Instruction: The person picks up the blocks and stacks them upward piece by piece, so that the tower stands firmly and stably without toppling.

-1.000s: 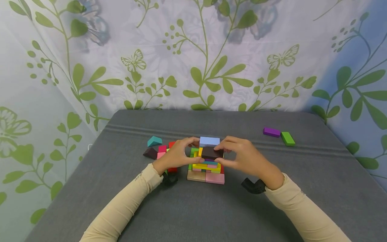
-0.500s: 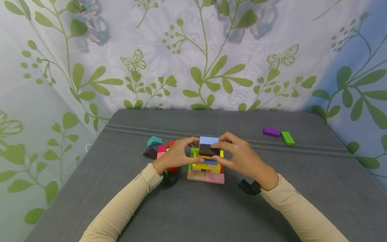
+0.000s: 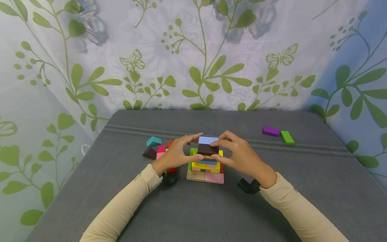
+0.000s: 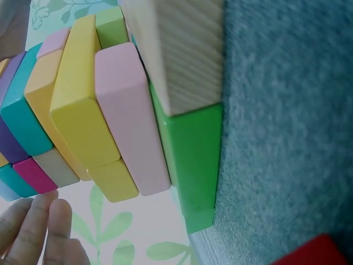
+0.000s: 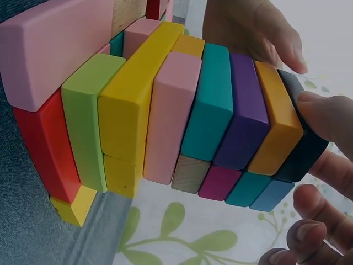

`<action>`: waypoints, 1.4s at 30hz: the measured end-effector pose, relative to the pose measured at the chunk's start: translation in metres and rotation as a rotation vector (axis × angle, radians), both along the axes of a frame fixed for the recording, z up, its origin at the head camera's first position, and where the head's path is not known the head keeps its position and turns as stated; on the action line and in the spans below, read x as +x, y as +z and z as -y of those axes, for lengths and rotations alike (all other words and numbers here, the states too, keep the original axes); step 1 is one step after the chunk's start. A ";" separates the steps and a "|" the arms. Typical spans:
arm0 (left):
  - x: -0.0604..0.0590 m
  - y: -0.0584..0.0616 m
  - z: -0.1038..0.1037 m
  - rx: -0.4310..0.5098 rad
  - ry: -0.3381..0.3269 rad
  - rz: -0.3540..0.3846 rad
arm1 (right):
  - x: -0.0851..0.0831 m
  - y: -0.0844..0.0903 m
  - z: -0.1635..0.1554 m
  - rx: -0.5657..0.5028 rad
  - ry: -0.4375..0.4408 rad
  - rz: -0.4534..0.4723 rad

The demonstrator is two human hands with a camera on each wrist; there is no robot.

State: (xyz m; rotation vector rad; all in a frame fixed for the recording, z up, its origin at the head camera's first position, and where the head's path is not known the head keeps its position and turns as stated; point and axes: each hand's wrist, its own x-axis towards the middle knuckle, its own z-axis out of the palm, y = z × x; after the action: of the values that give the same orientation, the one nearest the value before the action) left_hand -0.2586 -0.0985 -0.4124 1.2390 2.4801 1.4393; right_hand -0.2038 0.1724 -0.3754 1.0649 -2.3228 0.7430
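Note:
A stepped tower of coloured wooden blocks (image 3: 206, 166) stands on the grey table, its layers piled flat. Topmost at the front lies a dark brown block (image 3: 208, 150), black-looking in the right wrist view, with a light blue block (image 3: 208, 140) behind it. My right hand (image 3: 246, 158) holds the dark block's right end between thumb (image 5: 331, 118) and fingers. On the tower's left side my left hand (image 3: 176, 154) is spread, its thumb near the dark block's left end. Its fingertips (image 4: 41, 221) show beside the upper layers in the left wrist view.
Left of the tower lie a teal triangular block (image 3: 154, 141), a dark triangular block (image 3: 149, 153) and several red and pink blocks, partly behind my left hand. Farther right are a purple block (image 3: 270, 131) and a green block (image 3: 287, 137). A patterned curtain (image 3: 169, 60) hangs behind the table.
The dark block has shifted left, in line with the layer below, my right hand moving with it. My left fingers and thumb have spread away from the tower.

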 end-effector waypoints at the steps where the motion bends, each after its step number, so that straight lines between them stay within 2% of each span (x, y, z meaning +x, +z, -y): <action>1: 0.000 0.000 0.000 0.005 0.000 0.001 | 0.000 0.000 0.000 -0.005 0.001 0.010; 4: 0.000 0.000 0.000 0.008 0.003 0.003 | -0.002 0.002 0.000 -0.027 -0.011 0.103; 10: 0.001 0.001 0.000 -0.006 0.003 0.018 | -0.002 0.009 -0.004 -0.054 -0.056 0.420; 14: 0.001 0.001 0.000 -0.012 0.007 0.021 | -0.006 0.009 -0.006 -0.054 -0.060 0.509; 23: -0.001 0.001 0.000 -0.016 0.005 0.016 | -0.015 0.002 -0.012 -0.129 0.015 0.548; 33: 0.000 0.003 0.001 -0.033 0.007 0.029 | -0.022 -0.013 -0.010 -0.253 0.164 0.584; 42: 0.001 0.009 0.002 -0.084 0.022 0.059 | -0.023 -0.019 -0.006 -0.316 0.171 0.540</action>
State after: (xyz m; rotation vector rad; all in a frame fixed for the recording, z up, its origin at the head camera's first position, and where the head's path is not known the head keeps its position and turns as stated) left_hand -0.2580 -0.1002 -0.4033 1.1411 2.4945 1.3413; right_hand -0.2268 0.1788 -0.3939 1.0142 -2.4297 1.5697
